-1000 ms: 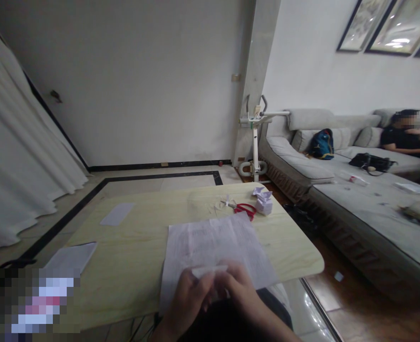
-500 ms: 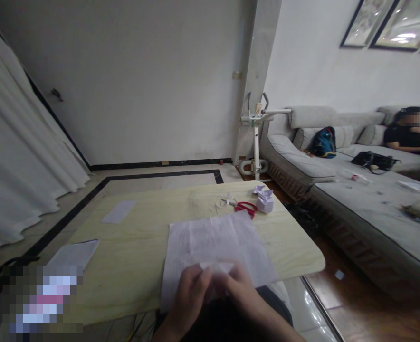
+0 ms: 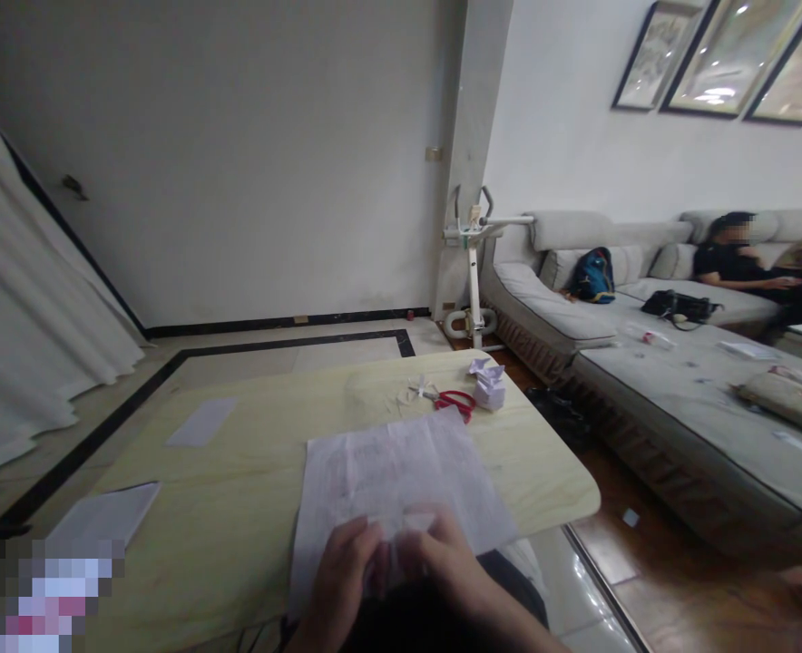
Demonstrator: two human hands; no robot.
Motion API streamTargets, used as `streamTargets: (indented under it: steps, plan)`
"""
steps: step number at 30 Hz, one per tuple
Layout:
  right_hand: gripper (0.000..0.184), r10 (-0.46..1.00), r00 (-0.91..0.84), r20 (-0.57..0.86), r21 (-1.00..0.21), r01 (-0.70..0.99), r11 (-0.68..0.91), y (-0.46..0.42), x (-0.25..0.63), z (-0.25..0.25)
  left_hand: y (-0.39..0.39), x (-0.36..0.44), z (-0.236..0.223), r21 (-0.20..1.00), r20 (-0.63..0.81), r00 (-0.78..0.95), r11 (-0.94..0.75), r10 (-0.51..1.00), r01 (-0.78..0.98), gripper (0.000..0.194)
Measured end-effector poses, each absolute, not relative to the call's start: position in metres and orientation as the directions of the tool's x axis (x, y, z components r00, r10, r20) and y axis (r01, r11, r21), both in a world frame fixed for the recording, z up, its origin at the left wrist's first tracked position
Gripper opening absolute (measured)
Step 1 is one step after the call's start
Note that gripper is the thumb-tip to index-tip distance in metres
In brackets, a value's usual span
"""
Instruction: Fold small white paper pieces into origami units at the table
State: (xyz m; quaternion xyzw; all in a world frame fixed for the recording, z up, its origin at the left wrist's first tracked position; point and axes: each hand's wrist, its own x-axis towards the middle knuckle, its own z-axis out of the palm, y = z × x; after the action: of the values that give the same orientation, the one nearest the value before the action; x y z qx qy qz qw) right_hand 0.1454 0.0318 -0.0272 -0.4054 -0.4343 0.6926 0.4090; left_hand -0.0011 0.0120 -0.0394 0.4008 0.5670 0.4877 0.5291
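My left hand (image 3: 347,564) and my right hand (image 3: 438,551) are close together at the near edge of the table, both with fingers closed. Between them they pinch a small piece of white paper (image 3: 418,521), mostly hidden by the fingers and slightly blurred. Beneath the hands lies a large creased whitish sheet (image 3: 394,462) with faint markings, its near edge overhanging the table. Past its far edge are red-handled scissors (image 3: 455,403), with thin paper scraps (image 3: 407,395) around the blades. Folded paper pieces (image 3: 489,390) stand right of the scissors.
On the wooden table (image 3: 230,508), a white paper (image 3: 202,422) lies far left and a pad (image 3: 105,517) near left. A grey sofa (image 3: 679,399) runs along the right, where people sit. A white exercise machine (image 3: 473,272) stands beyond the table.
The view has turned slightly right, so the scene sits further left. My hands have moved slightly apart, still pinching the small paper.
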Motion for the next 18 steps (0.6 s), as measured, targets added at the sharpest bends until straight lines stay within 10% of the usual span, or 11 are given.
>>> streamTargets:
  steps: [8,18]
  plan:
    - [0.048,0.926,-0.357,-0.121,-0.983,-0.088,-0.163,0.0415,0.1459,-0.0381,0.0124,0.0019,-0.0409,0.977,-0.162,-0.061,0.151,0.985,-0.153,0.048]
    - [0.051,0.92,-0.379,-0.1,-0.986,-0.086,-0.143,0.0402,0.147,-0.0396,0.0124,0.0049,-0.0381,0.96,-0.225,-0.188,0.185,0.956,-0.21,0.038]
